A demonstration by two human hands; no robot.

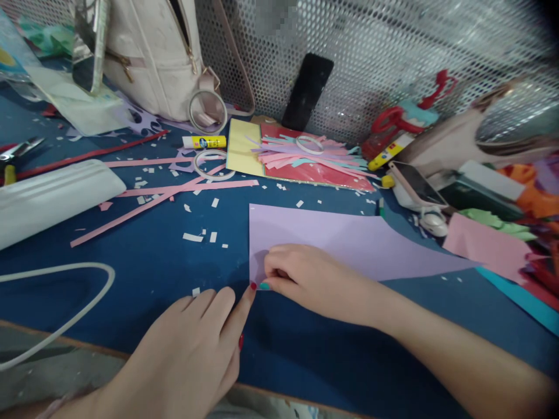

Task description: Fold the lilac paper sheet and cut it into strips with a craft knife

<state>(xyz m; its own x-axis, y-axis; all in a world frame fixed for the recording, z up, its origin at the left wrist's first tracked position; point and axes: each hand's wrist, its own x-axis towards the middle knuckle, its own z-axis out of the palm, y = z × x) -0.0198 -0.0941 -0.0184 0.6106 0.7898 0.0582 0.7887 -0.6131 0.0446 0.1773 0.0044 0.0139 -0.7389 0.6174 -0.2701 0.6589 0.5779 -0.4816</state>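
Observation:
A sheet of light purple paper (332, 233) lies flat on the blue table, its right side curving to a long point. My left hand (192, 343) touches the sheet's lower left corner with a stretched index fingertip; its thumb is apart and the other fingers are bent. Over the sheet, my right hand (301, 273) has curled fingers, and its thumb tip rests by the same corner, close to the left fingertip. Whether anything small is inside the right hand's fingers is hidden. A tiny pale piece sits at the sheet's upper left corner.
Pink strips (148, 201), tape rolls (213, 164) and a glue stick (204, 142) lie behind left. Cut paper strips (305, 154) rest on a red packet. A black phone (308, 92) leans on the mesh. A white cable (87, 266) loops left; coloured scraps (489, 244) crowd the right.

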